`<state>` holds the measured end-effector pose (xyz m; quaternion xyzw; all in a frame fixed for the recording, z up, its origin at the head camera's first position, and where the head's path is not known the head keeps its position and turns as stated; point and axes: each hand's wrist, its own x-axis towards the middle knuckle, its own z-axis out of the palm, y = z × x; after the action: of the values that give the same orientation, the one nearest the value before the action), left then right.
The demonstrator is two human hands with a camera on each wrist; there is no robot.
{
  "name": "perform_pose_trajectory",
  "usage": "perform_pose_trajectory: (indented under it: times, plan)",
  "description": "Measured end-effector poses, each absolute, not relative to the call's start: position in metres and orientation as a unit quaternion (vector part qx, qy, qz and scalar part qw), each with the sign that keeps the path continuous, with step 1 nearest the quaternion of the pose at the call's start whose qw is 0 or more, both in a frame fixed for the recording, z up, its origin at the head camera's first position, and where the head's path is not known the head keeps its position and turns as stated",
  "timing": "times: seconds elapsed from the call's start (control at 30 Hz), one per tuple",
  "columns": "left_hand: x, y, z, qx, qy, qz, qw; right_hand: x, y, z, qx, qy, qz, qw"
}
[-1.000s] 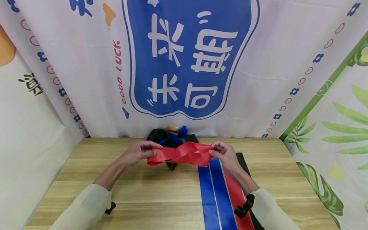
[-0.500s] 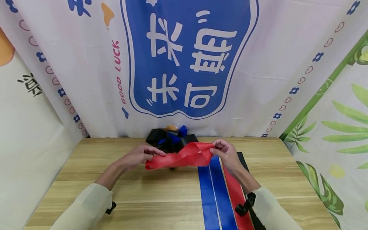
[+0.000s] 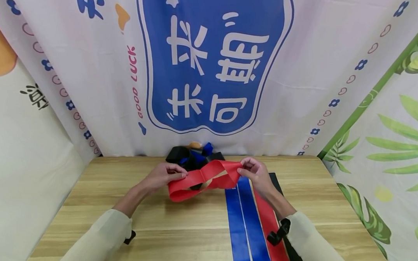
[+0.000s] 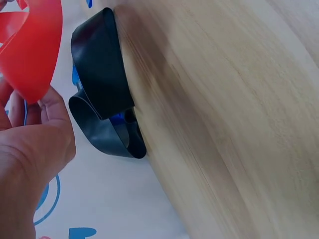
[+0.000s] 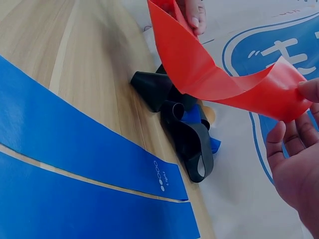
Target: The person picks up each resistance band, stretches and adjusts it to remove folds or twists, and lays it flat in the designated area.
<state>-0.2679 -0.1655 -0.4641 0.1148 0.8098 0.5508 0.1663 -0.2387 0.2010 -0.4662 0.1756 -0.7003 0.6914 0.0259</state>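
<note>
A red resistance band [image 3: 189, 180], a flat loop with a twist in it, hangs stretched between my two hands above the table. My left hand [image 3: 163, 178] pinches its left end between thumb and fingers, and the lower edge of the loop droops there. At the other end my right hand [image 3: 254, 171] pinches the band, which folds to a corner at the fingertips. In the right wrist view the red band [image 5: 214, 82] curves from one hand to the other. The left wrist view shows the left fingers [image 4: 52, 107] at the band's edge.
Two blue bands [image 3: 240, 233], a red band [image 3: 275, 250] and a black band [image 3: 296, 255] lie flat side by side on the wooden table [image 3: 176, 238]. Behind the held band sits a heap of black and blue bands [image 3: 180, 154], against the printed curtain [image 3: 294, 91].
My left hand dipped, then shifted its pinch to the band's upper edge. The left part of the loop has spread and now hangs lower. My right hand has barely moved.
</note>
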Motion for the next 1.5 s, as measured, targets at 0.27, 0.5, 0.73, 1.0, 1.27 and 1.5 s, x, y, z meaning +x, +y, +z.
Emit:
perform_pose_trajectory:
  times: [0.27, 0.5, 0.73, 1.0, 1.27, 1.5]
  plan:
    - [-0.268, -0.159, -0.463, 0.111, 0.791, 0.589, 0.124, -0.235, 0.200, -0.462, 0.181, -0.695, 0.695, 0.024]
    - [-0.267, -0.154, -0.461, 0.104, 0.782, 0.600, 0.132, -0.235, 0.200, -0.461, 0.191, -0.707, 0.680, 0.025]
    - [-0.266, -0.152, -0.461, 0.109, 0.787, 0.592, 0.137, -0.233, 0.197, -0.459, 0.198, -0.722, 0.663, 0.030]
    - [-0.266, -0.153, -0.461, 0.140, 0.796, 0.569, 0.151, -0.232, 0.194, -0.455, 0.214, -0.731, 0.648, 0.032]
    - [-0.267, -0.151, -0.464, 0.167, 0.802, 0.551, 0.157, -0.227, 0.190, -0.447, 0.238, -0.735, 0.634, 0.033]
    - [-0.267, -0.145, -0.464, 0.120, 0.811, 0.551, 0.157, -0.223, 0.185, -0.443, 0.276, -0.716, 0.641, 0.025]
